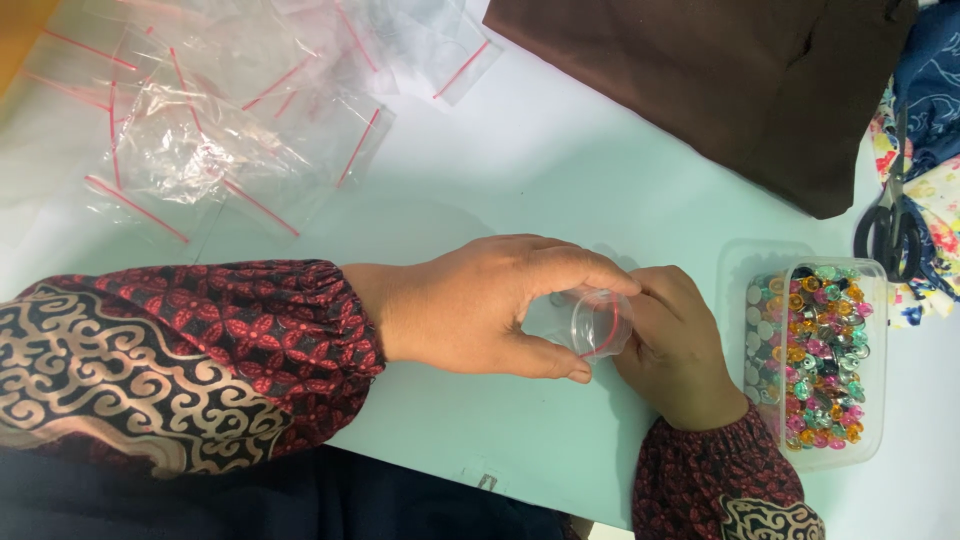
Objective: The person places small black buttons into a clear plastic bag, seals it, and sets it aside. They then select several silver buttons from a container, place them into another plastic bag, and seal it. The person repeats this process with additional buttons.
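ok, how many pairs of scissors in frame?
1. The scissors lie at the right edge on the floral fabric, just above the clear tray of coloured gems. Cloth piles there could hide more.

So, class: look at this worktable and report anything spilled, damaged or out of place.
Nothing looks spilled or damaged. The coloured gems stay inside their clear tray. The empty zip bags lie in a loose, crumpled heap at the far left, untidy rather than wrong. Both the left hand and the right hand hold one small bag.
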